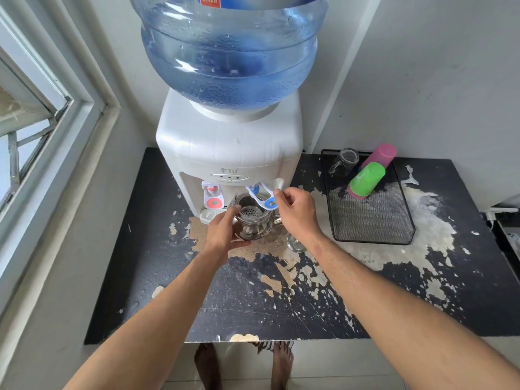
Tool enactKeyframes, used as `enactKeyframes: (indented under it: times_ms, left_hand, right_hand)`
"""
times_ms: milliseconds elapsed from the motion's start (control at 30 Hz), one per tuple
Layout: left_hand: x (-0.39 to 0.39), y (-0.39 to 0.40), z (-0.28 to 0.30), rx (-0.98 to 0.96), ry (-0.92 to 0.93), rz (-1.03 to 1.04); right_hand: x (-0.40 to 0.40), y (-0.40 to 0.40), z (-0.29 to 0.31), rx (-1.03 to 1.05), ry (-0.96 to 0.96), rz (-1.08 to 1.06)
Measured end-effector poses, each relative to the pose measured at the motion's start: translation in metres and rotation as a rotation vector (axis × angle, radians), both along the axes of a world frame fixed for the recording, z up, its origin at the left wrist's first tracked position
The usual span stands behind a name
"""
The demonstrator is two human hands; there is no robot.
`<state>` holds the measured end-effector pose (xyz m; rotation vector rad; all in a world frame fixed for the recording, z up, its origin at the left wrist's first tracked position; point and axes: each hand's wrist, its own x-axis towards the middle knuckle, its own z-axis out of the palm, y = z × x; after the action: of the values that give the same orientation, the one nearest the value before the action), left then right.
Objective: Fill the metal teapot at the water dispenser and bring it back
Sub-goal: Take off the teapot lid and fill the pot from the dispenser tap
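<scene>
1. White countertop water dispenser (229, 144) sits at the back edge of the peeling black tabletop (253, 299); the front half is bare.
2. Lidless shiny metal teapot (251, 224) sits under the blue tap lever (266, 199); strainer visible inside.
3. Left hand (225, 233) wraps the teapot's side.
4. Right hand (295, 211): fingers pinch the lever.
5. Black mesh tray (372, 218) holds upturned cups.

Bare table (253, 299) in front; mesh tray (374, 220) with cups (367, 180) rightward.

Bottle (229, 49) top (label too) cropped
</scene>
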<state>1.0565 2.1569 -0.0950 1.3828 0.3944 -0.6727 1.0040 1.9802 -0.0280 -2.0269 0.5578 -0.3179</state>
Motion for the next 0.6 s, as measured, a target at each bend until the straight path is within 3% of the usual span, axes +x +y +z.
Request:
enactKeyframes:
  times_ms: [600]
  left_hand:
    - [0.0022, 0.0017, -0.0013, -0.006, -0.007, -0.03]
  right_hand:
    - [0.0021, -0.0022, -0.0037, -0.017, 0.007, -0.023]
